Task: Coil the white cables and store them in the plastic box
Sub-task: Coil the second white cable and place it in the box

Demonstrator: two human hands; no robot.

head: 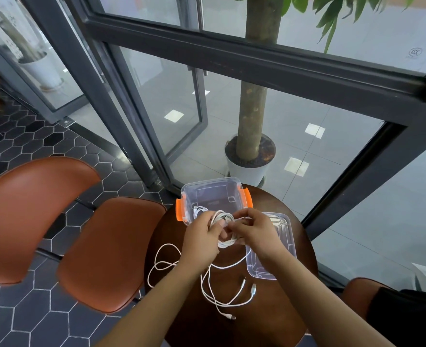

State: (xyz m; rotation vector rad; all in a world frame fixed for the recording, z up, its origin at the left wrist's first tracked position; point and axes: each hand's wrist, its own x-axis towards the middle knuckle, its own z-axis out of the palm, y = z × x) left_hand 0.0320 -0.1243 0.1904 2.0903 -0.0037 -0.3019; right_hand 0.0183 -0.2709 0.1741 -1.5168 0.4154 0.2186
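A clear plastic box (237, 194) with orange clips stands open at the far side of a small round dark table (277, 321). A coiled white cable (198, 210) lies inside the box near its front wall. Just in front of the box, my left hand (203, 232) and my right hand (253, 227) both grip a partly wound white cable coil (225, 230). Loose white cables (206, 279) trail over the table below my hands, their plug ends (253, 289) lying near the front.
The box's clear lid (279, 251) lies on the table to the right, partly under my right wrist. A brown chair (101, 249) stands left of the table. Behind the table is a glass wall, and beyond it a potted tree (250, 156).
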